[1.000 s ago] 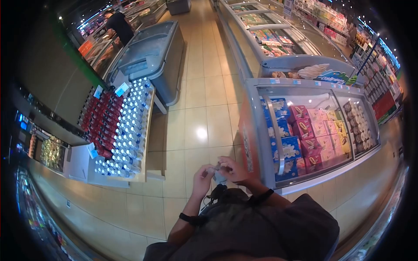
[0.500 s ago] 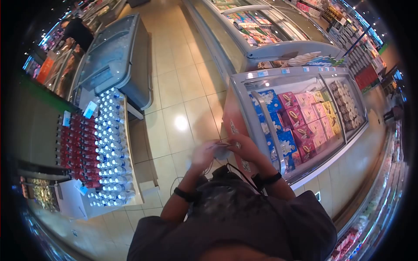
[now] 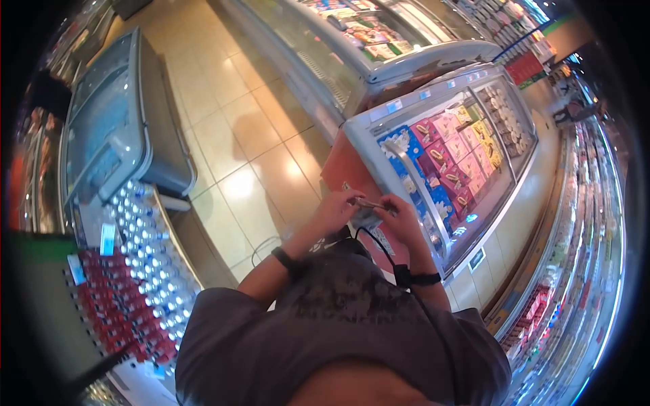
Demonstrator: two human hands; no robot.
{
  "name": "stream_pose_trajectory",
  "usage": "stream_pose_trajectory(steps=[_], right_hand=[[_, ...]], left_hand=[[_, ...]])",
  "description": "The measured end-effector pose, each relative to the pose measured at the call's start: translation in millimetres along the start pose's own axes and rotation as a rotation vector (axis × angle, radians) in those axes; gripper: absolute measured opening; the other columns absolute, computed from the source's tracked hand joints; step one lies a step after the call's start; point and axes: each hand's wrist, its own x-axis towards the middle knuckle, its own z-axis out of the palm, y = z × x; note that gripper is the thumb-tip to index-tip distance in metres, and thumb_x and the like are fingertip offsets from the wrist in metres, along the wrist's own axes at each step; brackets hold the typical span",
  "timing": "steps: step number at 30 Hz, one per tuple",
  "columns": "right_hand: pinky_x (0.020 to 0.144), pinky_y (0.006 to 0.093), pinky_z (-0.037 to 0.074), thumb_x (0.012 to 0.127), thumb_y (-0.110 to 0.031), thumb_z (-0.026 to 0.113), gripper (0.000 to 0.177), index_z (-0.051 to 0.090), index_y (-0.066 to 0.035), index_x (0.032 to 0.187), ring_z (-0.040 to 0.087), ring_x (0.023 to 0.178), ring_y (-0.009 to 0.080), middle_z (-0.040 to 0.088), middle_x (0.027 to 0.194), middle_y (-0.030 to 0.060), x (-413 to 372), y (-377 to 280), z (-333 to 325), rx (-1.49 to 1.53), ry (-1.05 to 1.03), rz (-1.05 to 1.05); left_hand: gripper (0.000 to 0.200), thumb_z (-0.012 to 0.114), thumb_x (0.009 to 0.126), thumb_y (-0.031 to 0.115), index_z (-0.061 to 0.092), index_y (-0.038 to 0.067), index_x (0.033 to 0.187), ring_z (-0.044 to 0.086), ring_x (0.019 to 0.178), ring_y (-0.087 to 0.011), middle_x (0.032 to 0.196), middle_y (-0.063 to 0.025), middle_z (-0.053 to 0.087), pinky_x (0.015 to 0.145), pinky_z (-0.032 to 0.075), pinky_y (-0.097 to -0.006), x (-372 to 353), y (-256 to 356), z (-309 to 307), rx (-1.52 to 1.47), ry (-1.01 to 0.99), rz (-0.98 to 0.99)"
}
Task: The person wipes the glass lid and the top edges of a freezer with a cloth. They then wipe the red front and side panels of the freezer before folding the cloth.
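In front of my chest, my left hand [image 3: 336,210] is closed, fingertips pinching one edge of a thin, greyish, partly see-through piece that looks like a plastic bag [image 3: 366,218]. My right hand [image 3: 399,215] pinches its other edge, so the piece spans the short gap between both hands. Its exact kind is too small and blurred to tell. Dark bands circle both wrists, and a black cord [image 3: 371,238] loops below the hands. Just beyond the right hand stands a chest freezer [image 3: 352,159] with a red end panel and boxed goods under glass.
Bottles with clear and red contents [image 3: 145,237] stand in rows on a low display at left. A blue-grey chest freezer [image 3: 101,128] is behind them. Tiled floor [image 3: 237,149] runs between the freezers. Lit shelves [image 3: 575,271] curve along the right, with a person [image 3: 575,111] far off.
My view has turned and moved closer to the right-hand freezer. Both hands have shifted up and right with the thin piece still between them; the left hand is less blurred.
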Motion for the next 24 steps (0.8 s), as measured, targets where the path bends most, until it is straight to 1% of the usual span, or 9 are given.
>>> stream_pose_trajectory(steps=[3,7,9,14,16,18,20,22,24], right_hand=[[0.074,0.0312,0.051,0.086,-0.013,0.079,0.023,0.068,-0.002,0.103,0.065,0.082,0.0154,0.070,0.091,0.0076,8,-15,13,0.082,0.067,0.076],[0.071,0.0293,0.049,0.087,-0.013,0.078,0.023,0.068,-0.003,0.105,0.063,0.082,0.0132,0.069,0.092,0.0069,18,-4,21,0.192,0.136,0.106],[0.081,0.0351,0.048,0.087,-0.013,0.076,0.022,0.070,-0.006,0.107,0.065,0.090,0.0183,0.071,0.096,0.0091,18,-11,14,-0.009,0.241,0.104],[0.106,0.0477,0.035,0.087,-0.027,0.074,0.035,0.068,-0.013,0.118,0.061,0.115,0.0322,0.070,0.114,0.0130,-16,80,0,-0.368,0.374,0.222],[0.112,0.0513,0.029,0.087,-0.033,0.073,0.041,0.067,-0.016,0.124,0.058,0.123,0.0362,0.069,0.120,0.0138,-38,125,-7,-0.395,0.391,0.378],[0.114,0.0535,0.027,0.088,-0.042,0.071,0.053,0.060,-0.019,0.133,0.054,0.130,0.0365,0.066,0.128,0.0152,-65,162,-12,-0.399,0.449,0.697],[0.114,0.0544,0.027,0.089,-0.044,0.069,0.056,0.057,-0.020,0.138,0.054,0.130,0.0372,0.065,0.130,0.0180,-92,197,-14,-0.384,0.546,0.788],[0.112,0.0557,0.027,0.091,-0.044,0.068,0.054,0.056,-0.020,0.138,0.055,0.128,0.0367,0.064,0.130,0.0186,-112,211,-19,-0.358,0.588,0.843],[0.111,0.0564,0.027,0.094,-0.041,0.066,0.049,0.057,-0.020,0.137,0.055,0.127,0.0367,0.065,0.128,0.0185,-125,214,-22,-0.309,0.661,0.836]], left_hand=[[0.031,0.072,0.088,0.015,0.067,0.005,0.117,0.069,0.096,-0.0303,0.107,-0.0139,0.070,0.083,0.053,-0.0385,20,-9,-10,-0.077,-0.150,0.318],[0.027,0.072,0.089,0.016,0.068,0.003,0.112,0.068,0.089,-0.0280,0.100,-0.0130,0.070,0.079,0.052,-0.0378,39,-5,-16,-0.033,-0.285,0.180],[0.022,0.071,0.093,0.017,0.068,0.005,0.111,0.064,0.088,-0.0147,0.095,-0.0074,0.068,0.079,0.051,-0.0321,48,-2,-15,-0.173,-0.288,0.066],[0.021,0.067,0.097,0.023,0.069,0.004,0.106,0.063,0.081,-0.0104,0.085,-0.0049,0.069,0.074,0.051,-0.0299,79,-18,-7,-0.264,-0.179,0.042],[0.025,0.065,0.099,0.024,0.070,0.001,0.107,0.063,0.077,-0.0123,0.083,-0.0056,0.069,0.072,0.052,-0.0309,99,-17,-11,-0.373,-0.010,-0.049],[0.027,0.064,0.099,0.025,0.070,0.000,0.108,0.064,0.076,-0.0136,0.083,-0.0077,0.070,0.071,0.053,-0.0321,128,-15,-16,-0.138,0.072,-0.139],[0.027,0.065,0.099,0.025,0.069,0.000,0.108,0.065,0.076,-0.0146,0.081,-0.0078,0.070,0.071,0.053,-0.0319,168,-52,-8,-0.006,0.162,-0.030],[0.031,0.069,0.095,0.026,0.071,-0.002,0.108,0.069,0.085,-0.0303,0.091,-0.0195,0.070,0.078,0.053,-0.0391,205,-46,-3,-0.080,0.118,-0.045],[0.031,0.070,0.093,0.025,0.070,-0.003,0.106,0.069,0.088,-0.0347,0.093,-0.0221,0.070,0.078,0.053,-0.0403,233,-32,10,0.158,0.200,0.101]])
